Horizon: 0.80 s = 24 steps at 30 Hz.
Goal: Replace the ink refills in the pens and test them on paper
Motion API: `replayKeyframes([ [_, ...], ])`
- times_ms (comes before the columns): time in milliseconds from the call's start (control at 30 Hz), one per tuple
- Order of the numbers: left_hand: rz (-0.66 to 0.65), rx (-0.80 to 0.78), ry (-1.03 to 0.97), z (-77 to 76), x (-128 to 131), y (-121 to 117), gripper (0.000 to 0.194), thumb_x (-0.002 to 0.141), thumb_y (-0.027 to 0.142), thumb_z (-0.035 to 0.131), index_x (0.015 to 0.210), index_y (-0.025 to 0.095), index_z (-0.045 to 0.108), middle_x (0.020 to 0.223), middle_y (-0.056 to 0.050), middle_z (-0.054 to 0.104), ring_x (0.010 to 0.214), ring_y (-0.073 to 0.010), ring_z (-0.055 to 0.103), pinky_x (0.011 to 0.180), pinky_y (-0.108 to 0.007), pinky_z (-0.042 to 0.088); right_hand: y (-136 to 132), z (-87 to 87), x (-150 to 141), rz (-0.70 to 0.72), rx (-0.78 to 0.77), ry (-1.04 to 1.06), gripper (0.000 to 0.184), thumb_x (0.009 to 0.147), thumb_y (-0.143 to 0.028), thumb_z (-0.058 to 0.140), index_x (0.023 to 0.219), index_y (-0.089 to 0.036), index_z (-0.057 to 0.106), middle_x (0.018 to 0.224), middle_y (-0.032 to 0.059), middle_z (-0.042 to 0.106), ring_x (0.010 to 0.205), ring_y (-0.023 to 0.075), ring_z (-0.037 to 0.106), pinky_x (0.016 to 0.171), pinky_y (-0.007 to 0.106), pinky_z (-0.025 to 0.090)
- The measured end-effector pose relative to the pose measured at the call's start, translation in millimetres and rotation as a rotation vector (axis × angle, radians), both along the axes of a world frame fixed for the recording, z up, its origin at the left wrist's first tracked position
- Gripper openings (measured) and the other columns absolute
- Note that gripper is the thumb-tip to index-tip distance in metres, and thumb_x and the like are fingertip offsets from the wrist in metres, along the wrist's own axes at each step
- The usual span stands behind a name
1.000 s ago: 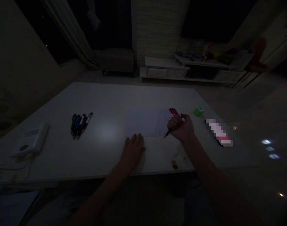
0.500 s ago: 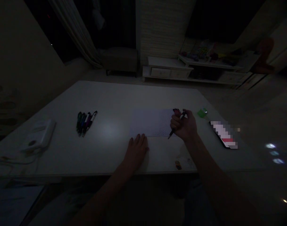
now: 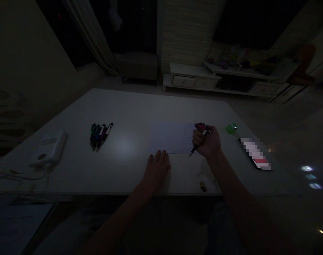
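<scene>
My right hand point(image 3: 207, 143) is closed around a dark pen with a pale band point(image 3: 194, 150), its tip slanting down to the left near the paper's lower right edge. Whether the tip touches the surface I cannot tell. My left hand point(image 3: 158, 166) lies flat on the table, fingers stretched out, fingertips at the near edge of a white sheet of paper point(image 3: 165, 136). Dense small writing fills the sheet's right part. Just behind my right hand some red and dark pen-like things point(image 3: 202, 125) show, partly hidden by it.
On the white table point(image 3: 124, 106), several pens point(image 3: 100, 136) lie bunched at left, near a white power strip point(image 3: 50, 147) with cables. A green object point(image 3: 231, 128) and a phone point(image 3: 255, 154) lie at right. A small brownish object point(image 3: 203, 186) is by the near edge.
The whole view has shifted slightly, so the table things appear a little further right. Against the paper, my right hand with the pen sits slightly further left. My left hand stays flat.
</scene>
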<state>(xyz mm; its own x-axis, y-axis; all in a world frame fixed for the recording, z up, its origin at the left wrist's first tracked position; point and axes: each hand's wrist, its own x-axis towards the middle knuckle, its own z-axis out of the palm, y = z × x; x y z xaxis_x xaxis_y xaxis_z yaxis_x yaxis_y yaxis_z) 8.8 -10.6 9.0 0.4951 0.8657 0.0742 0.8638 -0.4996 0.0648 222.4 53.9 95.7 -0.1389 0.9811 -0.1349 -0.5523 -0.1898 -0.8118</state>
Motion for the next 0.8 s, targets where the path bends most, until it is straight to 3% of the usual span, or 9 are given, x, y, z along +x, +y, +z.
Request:
replayKeyframes([
  [100, -0.002, 0.008, -0.011, -1.9, -0.4, -0.1, 0.042, 0.089, 0.023, 0.039, 0.129, 0.013, 0.04, 0.139, -0.014, 0.036, 0.127, -0.0287, 0.032, 0.099, -0.049, 0.03, 3.6, -5.9, -7.1, -0.034, -0.058, -0.074, 0.028, 0.078, -0.042, 0.043, 0.071, -0.018, 0.055, 0.042, -0.0079, 0.029, 0.032, 0.0059, 0.017, 0.034, 0.02, 0.018],
  [200, -0.005, 0.03, -0.022, -2.2, -0.5, -0.2, 0.042, 0.089, 0.023, 0.04, 0.129, 0.014, 0.041, 0.138, -0.015, 0.037, 0.127, -0.0289, 0.031, 0.099, -0.049, 0.03, 2.7, -16.8, -18.4, -0.073, -0.113, -0.255, 0.03, 0.079, -0.038, 0.039, 0.065, -0.016, 0.054, 0.042, -0.0013, 0.046, 0.034, 0.0083, 0.038, 0.038, 0.021, 0.032],
  [333, 0.003, 0.025, -0.017, -0.2, -0.2, -0.4, 0.042, 0.088, 0.022, 0.04, 0.129, 0.014, 0.041, 0.138, -0.014, 0.037, 0.127, -0.0298, 0.032, 0.098, -0.05, 0.031, -2.8, -32.1, -28.6, 0.105, -0.174, -0.523, 0.041, 0.08, -0.047, 0.034, 0.073, -0.014, 0.058, 0.048, 0.006, 0.058, 0.041, 0.0145, 0.053, 0.043, 0.025, 0.041],
  [467, -0.007, 0.02, -0.025, 0.5, -0.2, -0.6, 0.041, 0.089, 0.023, 0.039, 0.129, 0.015, 0.041, 0.138, -0.015, 0.037, 0.127, -0.0294, 0.033, 0.098, -0.05, 0.031, -3.2, -42.4, -31.8, -0.051, 0.027, -0.656, 0.026, 0.07, -0.043, 0.057, 0.072, -0.017, 0.053, 0.048, -0.0017, 0.054, 0.038, 0.0095, 0.047, 0.038, 0.02, 0.036],
  [533, -0.01, 0.024, -0.027, -0.5, -0.3, -0.4, 0.041, 0.089, 0.023, 0.039, 0.129, 0.014, 0.041, 0.138, -0.016, 0.036, 0.127, -0.0293, 0.033, 0.098, -0.05, 0.031, -2.2, -48.5, -34.6, -0.087, 0.07, -0.692, 0.024, 0.072, -0.043, 0.055, 0.072, -0.018, 0.052, 0.047, -0.0035, 0.051, 0.038, 0.0091, 0.046, 0.036, 0.018, 0.033],
  [667, 0.0, 0.027, -0.028, -3.1, -0.3, 0.3, 0.041, 0.088, 0.021, 0.039, 0.129, 0.014, 0.041, 0.139, -0.016, 0.036, 0.127, -0.0295, 0.033, 0.098, -0.05, 0.031, -1.6, -66.4, -46.1, -0.028, 0.087, -0.818, 0.029, 0.074, -0.043, 0.048, 0.066, -0.016, 0.055, 0.053, 0.0001, 0.054, 0.044, 0.01, 0.049, 0.038, 0.019, 0.034],
  [800, 0.007, 0.025, -0.039, -3.2, 0.0, 0.3, 0.041, 0.088, 0.021, 0.039, 0.129, 0.013, 0.041, 0.138, -0.015, 0.037, 0.127, -0.0302, 0.033, 0.098, -0.051, 0.03, -1.4, -84.8, -57.0, -0.203, 0.143, -0.924, 0.02, 0.072, -0.031, 0.043, 0.071, -0.017, 0.057, 0.049, -0.0031, 0.047, 0.044, 0.0098, 0.043, 0.041, 0.02, 0.031],
])
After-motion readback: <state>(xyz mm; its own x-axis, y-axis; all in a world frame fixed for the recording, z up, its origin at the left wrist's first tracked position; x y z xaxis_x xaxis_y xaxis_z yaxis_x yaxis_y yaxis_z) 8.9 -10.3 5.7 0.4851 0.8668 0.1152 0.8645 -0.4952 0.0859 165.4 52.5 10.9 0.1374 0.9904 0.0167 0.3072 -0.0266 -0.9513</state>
